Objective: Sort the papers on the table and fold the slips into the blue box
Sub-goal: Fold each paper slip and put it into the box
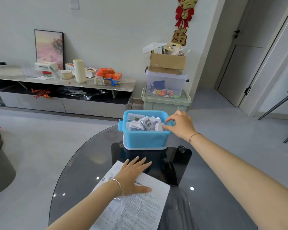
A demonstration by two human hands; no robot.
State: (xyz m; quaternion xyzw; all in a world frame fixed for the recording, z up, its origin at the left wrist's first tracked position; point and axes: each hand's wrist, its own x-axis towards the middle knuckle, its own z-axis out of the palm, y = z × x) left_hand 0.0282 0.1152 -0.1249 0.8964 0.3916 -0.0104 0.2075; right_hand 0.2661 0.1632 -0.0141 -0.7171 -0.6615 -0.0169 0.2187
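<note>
Pinches, it seems, one folded slip [159, 126] with right fingers [168, 120] curled at the right rim of the blue box [145, 138]; cannot quite separate thumb from paper in the blur. Lays left fingers [140, 163] straight and flat on the printed sheet [140, 211], pressing down, gripping nothing.

Works on a round glass table [76, 171], far edge just behind the blue box, bare dark glass to the box's left and right. Has the printed sheet on the near side of the box, apart from it, long axis slanting up toward the box's near left corner. Puts the left hand [133, 175] on that sheet and the right hand [179, 125] at the box.

Looks set for a short move leftward over the rim, slip lying box-side of the fingertips. Finds little room inside: heap of slips [143, 123] close to the brim, so likely calls for a tuck into the right-hand gap.
</note>
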